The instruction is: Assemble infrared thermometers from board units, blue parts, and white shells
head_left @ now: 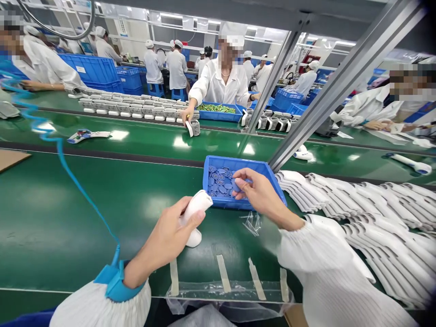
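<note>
Under everything lies my green bench (85, 204), its smooth, glossy top throwing back pale patches of light. A square-edged metal post (344, 72) slants down across my view, its foot beyond the tray. To my right, hard white covers (368, 200) lie nested in long overlapping rows, curved edge over curved edge like ribs. Across from me a co-worker (223, 81) in a white coat reaches down to a pale part on the far line. My blue plastic tray (243, 204) is straight-walled and rectangular, and heaped inside with flat little blue parts (218, 181). A coiled blue cord (59, 150) runs down to the soft band (117, 281) at my left wrist. At the near edge, crinkled clear film (200, 288) is held by matte, ragged-ended tape strips (223, 272). My left hand (172, 234) wraps its fingers and thumb round a white shell (199, 204), smooth and rounded, tilted above the bench by the tray's near left corner. My right hand (257, 190) is over the tray, thumb and fingertips pinched narrow on a small blue piece (236, 184), whose outline the fingers partly hide. Just in front of the tray lie slim, clear sticks (252, 223), loosely crossed.
</note>
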{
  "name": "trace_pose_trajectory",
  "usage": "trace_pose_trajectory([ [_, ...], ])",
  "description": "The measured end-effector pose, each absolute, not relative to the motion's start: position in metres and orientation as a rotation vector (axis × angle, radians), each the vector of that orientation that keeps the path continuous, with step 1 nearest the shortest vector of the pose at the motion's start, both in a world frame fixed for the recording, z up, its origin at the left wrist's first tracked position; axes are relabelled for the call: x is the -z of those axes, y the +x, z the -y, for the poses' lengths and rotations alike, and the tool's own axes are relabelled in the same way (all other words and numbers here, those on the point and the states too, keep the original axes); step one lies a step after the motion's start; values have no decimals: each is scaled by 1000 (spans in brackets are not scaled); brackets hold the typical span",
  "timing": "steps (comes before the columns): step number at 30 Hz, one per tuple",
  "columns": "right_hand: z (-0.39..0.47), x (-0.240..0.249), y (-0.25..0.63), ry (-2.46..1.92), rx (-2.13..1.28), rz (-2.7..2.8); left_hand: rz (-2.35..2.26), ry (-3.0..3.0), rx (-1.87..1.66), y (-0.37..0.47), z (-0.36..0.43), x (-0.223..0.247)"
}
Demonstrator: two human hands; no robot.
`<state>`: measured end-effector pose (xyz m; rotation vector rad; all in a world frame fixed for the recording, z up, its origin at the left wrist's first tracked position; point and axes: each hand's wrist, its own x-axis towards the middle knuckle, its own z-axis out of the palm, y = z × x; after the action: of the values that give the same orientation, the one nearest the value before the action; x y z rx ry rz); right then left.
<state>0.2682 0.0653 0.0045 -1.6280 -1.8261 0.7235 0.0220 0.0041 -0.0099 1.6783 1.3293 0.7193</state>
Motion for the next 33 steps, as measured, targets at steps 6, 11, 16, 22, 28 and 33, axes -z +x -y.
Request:
trace_pose_trajectory([
  [6, -5, -24, 248, -1256, -1273, 1471, -1216, 1855, -700, 35, -2, 3],
  [11, 8, -31, 243, -1185, -1136, 1711, -1185, 1878, -764, 39, 0, 4],
  [16, 5, -30, 245, -1129, -841, 2051, -1139, 1932, -792, 40, 4, 6],
  [22, 15, -3, 230, -1139, -302, 2065, -1235, 2164, -958, 53, 4, 23],
  [28, 27, 21, 235, -1273, -249, 1957, -1296, 2388, -925, 58, 9, 29],
  [33, 44, 27, 234, -1327, -298, 1943, -1709, 2070, -1291, 59, 10, 39],
])
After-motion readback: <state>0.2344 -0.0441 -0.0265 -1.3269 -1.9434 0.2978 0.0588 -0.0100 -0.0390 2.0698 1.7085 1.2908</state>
